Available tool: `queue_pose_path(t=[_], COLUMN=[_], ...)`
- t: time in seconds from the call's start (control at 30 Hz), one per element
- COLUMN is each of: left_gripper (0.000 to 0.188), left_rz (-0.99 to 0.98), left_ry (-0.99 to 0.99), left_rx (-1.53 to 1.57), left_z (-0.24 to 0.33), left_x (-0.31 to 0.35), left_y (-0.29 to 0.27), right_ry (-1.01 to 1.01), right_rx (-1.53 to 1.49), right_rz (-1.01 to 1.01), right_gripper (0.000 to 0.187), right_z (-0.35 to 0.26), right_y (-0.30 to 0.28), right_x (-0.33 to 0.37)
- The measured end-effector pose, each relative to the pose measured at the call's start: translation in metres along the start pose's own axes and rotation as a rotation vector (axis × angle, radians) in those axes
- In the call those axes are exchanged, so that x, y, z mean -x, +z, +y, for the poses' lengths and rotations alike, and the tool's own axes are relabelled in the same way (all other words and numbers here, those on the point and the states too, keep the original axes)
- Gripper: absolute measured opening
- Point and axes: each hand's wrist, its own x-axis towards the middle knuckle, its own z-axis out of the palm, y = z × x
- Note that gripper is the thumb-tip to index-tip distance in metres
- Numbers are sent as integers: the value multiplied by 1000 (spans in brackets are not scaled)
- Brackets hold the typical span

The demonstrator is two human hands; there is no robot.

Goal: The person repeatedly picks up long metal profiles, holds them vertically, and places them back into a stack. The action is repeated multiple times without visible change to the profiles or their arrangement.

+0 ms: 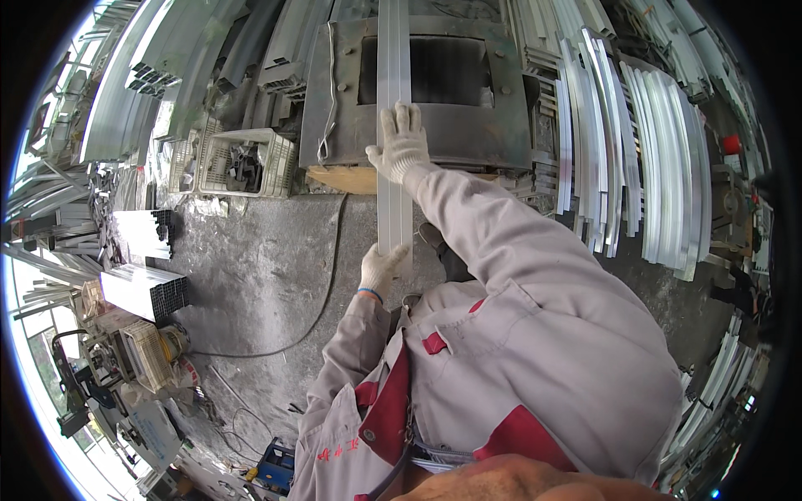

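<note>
A long, flat silver metal profile [394,200] with lengthwise grooves runs from the top edge toward my body. It lies over a dark metal bench [338,125] with a rectangular opening, and its near end juts out past the bench front. Near that end my left hand [382,269], in a white knit glove, grips the profile, thumb on top; some of its fingers are hidden. Farther along, my right hand [402,140], gloved alike, rests on top of the profile with its fingers stretched out.
Stacks of metal profiles [597,142] stand on the right, with more profiles [159,75] at the far left. A plastic crate [248,163] holds dark pieces left of the bench. A black cable [332,275] crosses the floor. Square tubes [144,290] lie bundled at left.
</note>
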Motion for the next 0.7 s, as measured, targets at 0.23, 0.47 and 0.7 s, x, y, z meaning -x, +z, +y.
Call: queue_pose_path(t=[0.23, 0.47, 0.7], left_gripper=[57, 56, 58], left_rz=[41, 21, -26], left_ry=[-20, -63, -65], left_rx=[-15, 96, 165], left_z=[-99, -128, -139], left_x=[71, 129, 149], left_y=[-23, -40, -52], right_ry=[-67, -60, 19], right_rx=[47, 135, 53], right_rz=[-34, -155, -197], right_gripper=[107, 103, 104], right_z=[-16, -37, -54], right_y=[29, 35, 28], right_x=[117, 176, 201])
